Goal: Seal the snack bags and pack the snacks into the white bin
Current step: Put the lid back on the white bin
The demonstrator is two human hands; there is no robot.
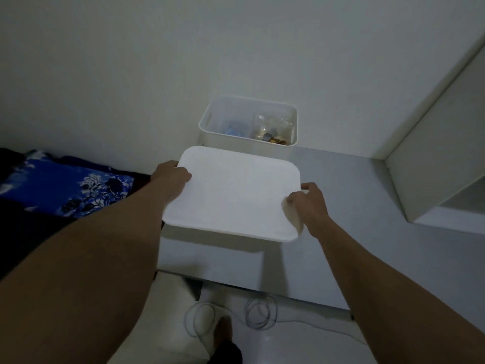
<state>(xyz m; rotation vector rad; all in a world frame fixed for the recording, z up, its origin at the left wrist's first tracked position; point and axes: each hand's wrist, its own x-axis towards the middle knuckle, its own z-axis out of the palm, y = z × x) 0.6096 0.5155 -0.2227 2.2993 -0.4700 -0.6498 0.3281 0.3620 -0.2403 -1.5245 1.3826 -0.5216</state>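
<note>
A white bin (pixel 210 119) stands open on the grey table (pixel 354 232), against the wall. Inside it lie clear snack bags (pixel 273 127), one with brown and gold sweets at the right, and something blue (pixel 233 131) at the left. In front of the bin, above the table, I hold a flat white lid (pixel 231 193) level. My left hand (pixel 172 179) grips its left edge, thumb on top. My right hand (pixel 308 203) grips its right edge near the front corner, fingers curled over the rim.
A blue floral cloth (pixel 68 187) lies at the left. A white shelf unit (pixel 433 153) juts in from the right over the table. Below the table's front edge, coiled cables (pixel 259 313) lie on the pale floor, beside my foot (pixel 223 334).
</note>
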